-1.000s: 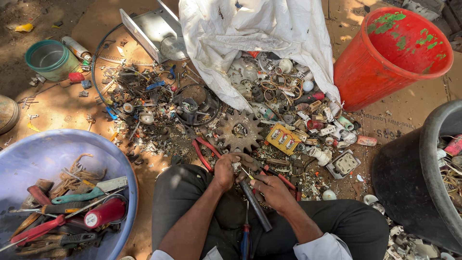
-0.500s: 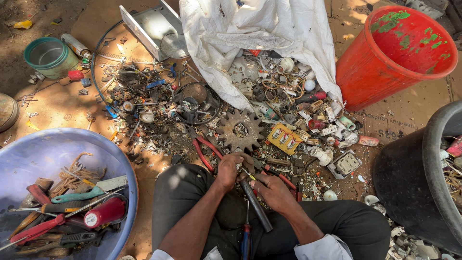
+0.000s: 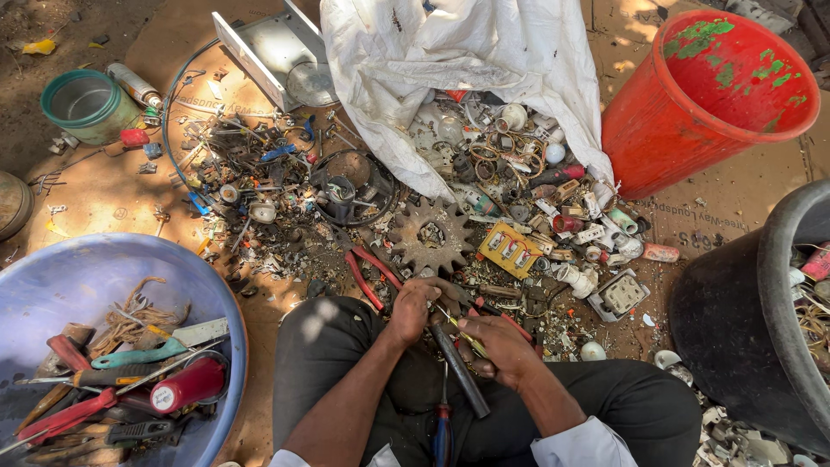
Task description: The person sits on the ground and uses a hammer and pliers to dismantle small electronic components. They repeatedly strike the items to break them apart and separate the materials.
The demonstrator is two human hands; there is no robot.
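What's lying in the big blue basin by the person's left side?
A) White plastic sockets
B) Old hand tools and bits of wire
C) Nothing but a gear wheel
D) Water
B: the blue basin holds red-handled tools, a teal-handled tool and tangled wire.

Red bucket (image 3: 709, 95) upper right; white sack (image 3: 467, 69) spilling scrap; rusty gear (image 3: 430, 235) at centre; yellow terminal block (image 3: 510, 249) beside it; blue basin (image 3: 78, 277) of tools lower left; green tin (image 3: 86, 105) upper left.
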